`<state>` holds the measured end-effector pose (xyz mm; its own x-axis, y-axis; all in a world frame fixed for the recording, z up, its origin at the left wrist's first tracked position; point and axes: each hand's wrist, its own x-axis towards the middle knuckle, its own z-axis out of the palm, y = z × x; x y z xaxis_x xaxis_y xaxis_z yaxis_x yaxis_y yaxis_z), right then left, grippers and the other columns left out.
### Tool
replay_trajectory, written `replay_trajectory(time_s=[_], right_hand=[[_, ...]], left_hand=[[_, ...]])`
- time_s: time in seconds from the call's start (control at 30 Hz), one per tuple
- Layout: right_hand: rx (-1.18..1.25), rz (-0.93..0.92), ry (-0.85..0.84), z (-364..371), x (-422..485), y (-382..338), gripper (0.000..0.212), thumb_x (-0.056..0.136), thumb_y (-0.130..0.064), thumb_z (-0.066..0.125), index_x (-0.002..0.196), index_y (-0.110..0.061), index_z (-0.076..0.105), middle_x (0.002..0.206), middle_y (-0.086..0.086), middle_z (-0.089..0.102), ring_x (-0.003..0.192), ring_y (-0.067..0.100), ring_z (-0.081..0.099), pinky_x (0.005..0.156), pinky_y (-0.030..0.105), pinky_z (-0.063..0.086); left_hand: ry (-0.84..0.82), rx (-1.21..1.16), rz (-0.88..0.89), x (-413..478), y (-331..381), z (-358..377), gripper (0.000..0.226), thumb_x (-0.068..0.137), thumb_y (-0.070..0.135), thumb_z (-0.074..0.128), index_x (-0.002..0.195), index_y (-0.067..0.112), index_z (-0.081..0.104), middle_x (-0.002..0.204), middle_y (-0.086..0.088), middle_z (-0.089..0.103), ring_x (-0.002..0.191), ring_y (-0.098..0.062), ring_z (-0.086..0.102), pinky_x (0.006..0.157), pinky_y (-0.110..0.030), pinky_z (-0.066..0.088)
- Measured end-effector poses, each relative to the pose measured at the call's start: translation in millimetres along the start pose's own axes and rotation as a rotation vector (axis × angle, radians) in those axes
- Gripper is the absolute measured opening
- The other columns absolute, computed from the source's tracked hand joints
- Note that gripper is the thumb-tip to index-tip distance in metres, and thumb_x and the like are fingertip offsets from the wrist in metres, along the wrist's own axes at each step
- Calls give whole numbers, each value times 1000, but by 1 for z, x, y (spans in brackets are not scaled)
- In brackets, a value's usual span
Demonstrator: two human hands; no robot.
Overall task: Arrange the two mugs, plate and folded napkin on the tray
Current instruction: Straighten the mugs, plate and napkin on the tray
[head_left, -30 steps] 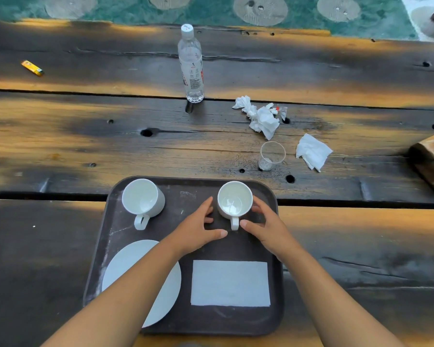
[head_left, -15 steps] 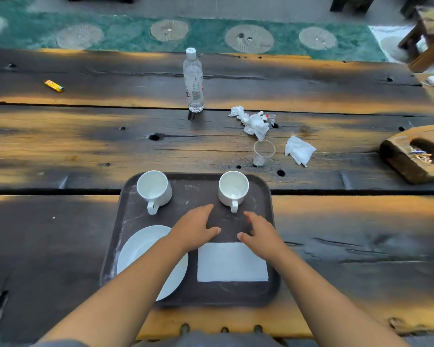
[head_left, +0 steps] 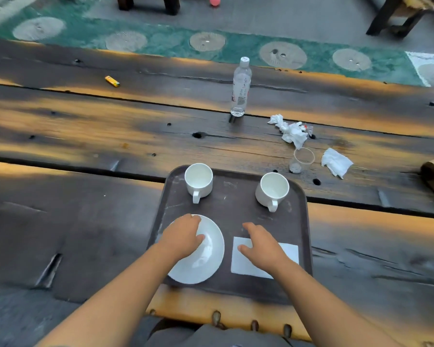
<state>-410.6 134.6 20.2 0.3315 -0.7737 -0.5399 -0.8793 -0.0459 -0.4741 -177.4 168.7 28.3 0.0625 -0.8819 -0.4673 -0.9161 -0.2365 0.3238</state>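
Head | left hand (head_left: pixel 181 237) moved onto plate (head_left: pixel 206 256), spread | right hand (head_left: pixel 263 246) onto napkin (head_left: pixel 290 251), spread

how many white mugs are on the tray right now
2. One mug stands at the tray's far left corner, the other mug at its far right corner, both upright. None seems hidden.

A big dark wooden table (head_left: pixel 110 136) holds a brown tray (head_left: pixel 236 196) at its near edge. A water bottle (head_left: pixel 241 88) stands near the far edge. Crumpled tissues (head_left: pixel 292 131), a clear cup (head_left: pixel 301 160) and a yellow lighter (head_left: pixel 112 81) lie on the planks.
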Motion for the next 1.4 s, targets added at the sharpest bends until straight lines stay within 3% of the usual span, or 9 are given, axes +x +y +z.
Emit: replay_trajectory(time_s=[0.27,0.5,0.6,0.8,0.9,1.03,1.13,1.4], right_hand=[[-125,1,-46,20,13,-41,60,94,-34,61,148,-18,39,135,7,51,120,25,55,94,36,49],[-128,90,-27,37,18,-57,34,92,-30,60,121,-15,50,109,4,59,98,23,56,83,40,52],[-116,145,-17,42,20,-59,26,92,-30,59,112,-16,50,102,3,63,92,25,59,73,38,51],[-89,264,8,52,21,-57,18,95,-29,51,87,-13,48,82,3,63,68,26,56,62,34,45],[-80,296,4,59,19,-58,20,96,-26,50,82,-14,43,80,3,58,71,26,54,63,35,44],[14,347,20,63,19,-62,16,94,-20,48,80,-12,43,79,10,65,77,36,70,70,42,56],[66,378,13,61,20,-64,15,95,-19,49,85,-9,49,80,13,69,67,34,74,71,47,62],[78,385,-6,61,25,-73,21,97,-20,49,78,-15,42,84,13,69,70,33,74,70,46,62]], left_hand=[[-36,-42,-82,-21,-69,-9,48,97,39,59,139,18,51,131,-3,56,121,-24,57,98,-40,50],[-63,-85,-115,-24,-98,-7,55,94,36,61,143,19,43,124,-5,64,112,-29,61,89,-40,53],[-91,-108,-129,-20,-102,-4,49,94,33,61,138,19,46,121,-6,67,109,-30,63,88,-42,54],[-143,-165,-145,-11,-103,4,21,92,25,55,112,18,55,97,-3,68,89,-29,63,76,-38,54],[-143,-192,-152,-8,-104,7,15,93,21,53,108,18,52,90,-4,68,83,-29,67,77,-42,58],[-167,-238,-176,-1,-106,8,13,92,15,52,105,18,52,90,-6,70,81,-32,70,78,-46,60],[-174,-280,-171,3,-106,8,14,90,12,49,103,17,52,85,-8,69,83,-34,69,76,-47,60],[-175,-221,-162,11,-108,4,13,90,6,44,102,10,48,91,-14,68,82,-36,69,75,-50,59]])
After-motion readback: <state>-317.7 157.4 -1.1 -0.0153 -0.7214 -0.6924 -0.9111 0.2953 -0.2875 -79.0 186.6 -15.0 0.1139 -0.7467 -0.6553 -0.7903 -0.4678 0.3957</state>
